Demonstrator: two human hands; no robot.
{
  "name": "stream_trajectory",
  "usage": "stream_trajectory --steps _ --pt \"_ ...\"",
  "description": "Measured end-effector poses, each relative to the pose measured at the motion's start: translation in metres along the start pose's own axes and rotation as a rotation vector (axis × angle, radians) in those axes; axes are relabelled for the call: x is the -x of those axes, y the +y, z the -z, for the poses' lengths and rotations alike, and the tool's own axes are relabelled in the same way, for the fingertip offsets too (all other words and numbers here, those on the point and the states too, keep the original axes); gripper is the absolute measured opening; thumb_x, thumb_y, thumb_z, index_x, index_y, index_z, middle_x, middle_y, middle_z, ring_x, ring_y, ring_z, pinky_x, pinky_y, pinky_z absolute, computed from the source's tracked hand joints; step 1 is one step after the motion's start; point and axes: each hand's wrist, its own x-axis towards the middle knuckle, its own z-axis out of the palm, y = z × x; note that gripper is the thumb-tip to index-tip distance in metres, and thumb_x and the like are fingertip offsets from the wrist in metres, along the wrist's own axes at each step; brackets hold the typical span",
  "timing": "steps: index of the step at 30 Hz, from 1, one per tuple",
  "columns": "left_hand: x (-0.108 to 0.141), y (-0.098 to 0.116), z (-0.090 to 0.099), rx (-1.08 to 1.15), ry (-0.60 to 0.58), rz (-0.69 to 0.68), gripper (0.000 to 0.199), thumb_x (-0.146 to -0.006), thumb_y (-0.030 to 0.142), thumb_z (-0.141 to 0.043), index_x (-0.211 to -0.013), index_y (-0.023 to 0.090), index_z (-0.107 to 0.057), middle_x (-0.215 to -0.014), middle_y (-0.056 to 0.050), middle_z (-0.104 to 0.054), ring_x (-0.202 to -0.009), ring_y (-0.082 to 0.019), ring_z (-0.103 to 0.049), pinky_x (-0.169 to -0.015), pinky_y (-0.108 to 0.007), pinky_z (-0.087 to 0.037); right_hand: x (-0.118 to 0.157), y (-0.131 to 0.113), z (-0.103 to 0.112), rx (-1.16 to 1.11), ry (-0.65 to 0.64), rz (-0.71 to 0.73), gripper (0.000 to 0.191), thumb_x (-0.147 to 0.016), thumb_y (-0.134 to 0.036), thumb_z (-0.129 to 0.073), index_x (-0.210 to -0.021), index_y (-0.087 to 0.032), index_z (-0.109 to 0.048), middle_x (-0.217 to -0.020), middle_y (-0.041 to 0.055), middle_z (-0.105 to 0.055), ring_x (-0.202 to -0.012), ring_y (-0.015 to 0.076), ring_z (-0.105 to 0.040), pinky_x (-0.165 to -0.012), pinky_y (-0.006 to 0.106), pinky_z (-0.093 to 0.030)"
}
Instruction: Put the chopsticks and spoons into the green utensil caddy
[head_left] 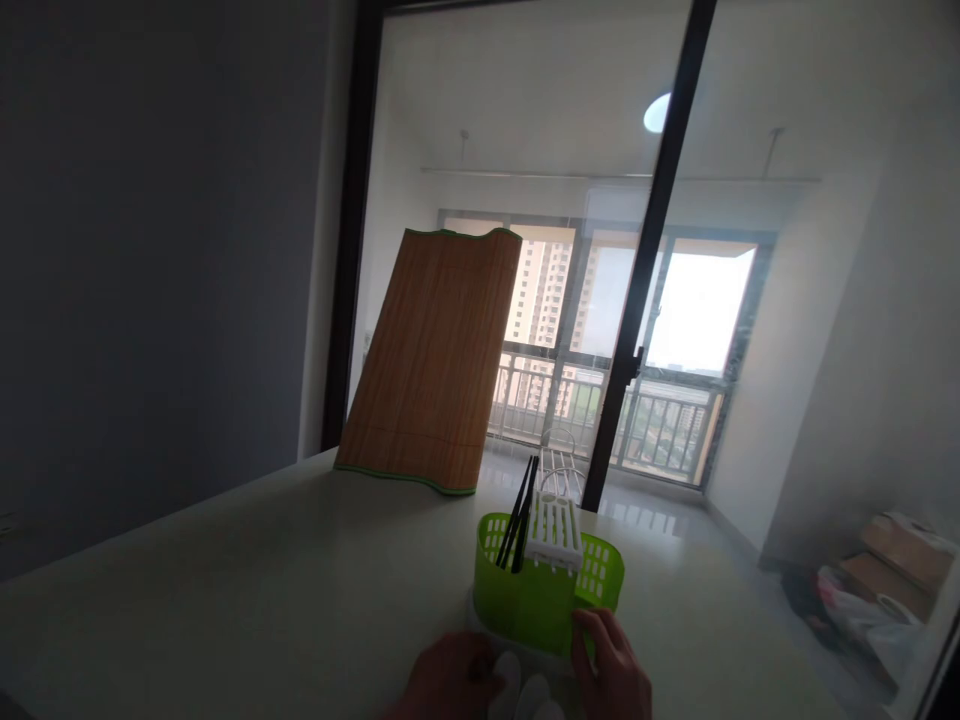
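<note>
A green plastic basket [525, 605] with slotted sides stands on the pale table. Black chopsticks [516, 520] and a white slatted rack [555, 530] rise out of it. My right hand [609, 665] has its fingertips on the basket's front right edge, thumb side toward the middle. My left hand [454, 675] is at the lower edge of the view, its fingers closed around one of several white rounded pieces [506, 680] in front of the basket. What these white pieces are cannot be made out.
A brown bamboo mat [431, 360] with green edging stands upright on the table [225, 580], behind and left of the basket. Behind it is a glass door with a dark frame [637, 300]. Boxes and bags [892, 580] lie on the floor at the right.
</note>
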Motion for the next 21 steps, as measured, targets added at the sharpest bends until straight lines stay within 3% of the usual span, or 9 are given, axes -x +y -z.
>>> stream_trajectory --steps 5,8,12,17,21 --pt "-0.007 -0.003 -0.008 -0.019 -0.018 0.050 0.015 -0.068 0.026 -0.056 -0.075 0.023 -0.069 -0.087 -0.004 -0.071 -0.085 -0.023 -0.064 -0.068 -0.030 -0.041 0.003 0.005 -0.008 -0.021 -0.009 -0.020 0.022 -0.089 -0.034 -0.040 -0.097 -0.031 -0.061 -0.095 -0.0001 -0.067 -0.081 0.0134 -0.067 -0.057 0.019 -0.051" --pt "-0.006 -0.010 0.005 0.022 0.016 0.069 0.013 -0.070 0.027 -0.055 -0.075 0.021 -0.066 -0.085 -0.003 -0.070 -0.082 -0.020 -0.063 -0.065 -0.026 -0.039 0.003 0.005 -0.009 -0.028 0.009 -0.012 0.022 -0.089 -0.034 -0.040 -0.096 -0.030 -0.061 -0.094 0.0007 -0.067 -0.082 0.0135 -0.067 -0.058 0.019 -0.051" --pt "-0.001 -0.011 0.057 0.065 0.203 -0.033 0.020 -0.081 0.036 -0.048 -0.071 0.021 -0.057 -0.068 0.003 -0.064 -0.065 -0.014 -0.058 -0.056 -0.023 -0.033 0.002 0.004 -0.008 -0.039 0.004 -0.013 0.021 -0.089 -0.034 -0.041 -0.096 -0.030 -0.060 -0.094 0.0008 -0.067 -0.080 0.0129 -0.067 -0.058 0.018 -0.050" --pt "-0.006 0.012 0.138 0.146 0.615 -0.143 0.033 -0.087 0.051 -0.041 -0.075 0.022 -0.051 -0.063 0.005 -0.059 -0.056 -0.011 -0.052 -0.057 -0.022 -0.035 0.004 0.004 -0.009 -0.040 -0.011 -0.041 0.022 -0.089 -0.036 -0.040 -0.097 -0.032 -0.060 -0.096 -0.0008 -0.067 -0.081 0.0133 -0.067 -0.059 0.020 -0.051" --pt "-0.028 0.038 0.169 0.167 0.815 -0.160 0.031 -0.088 0.050 -0.042 -0.082 0.022 -0.054 -0.070 0.004 -0.064 -0.061 -0.011 -0.055 -0.060 -0.023 -0.036 0.006 0.005 -0.013 -0.035 0.003 -0.058 0.023 -0.089 -0.038 -0.040 -0.096 -0.031 -0.060 -0.095 -0.0006 -0.067 -0.079 0.0138 -0.068 -0.054 0.020 -0.050"
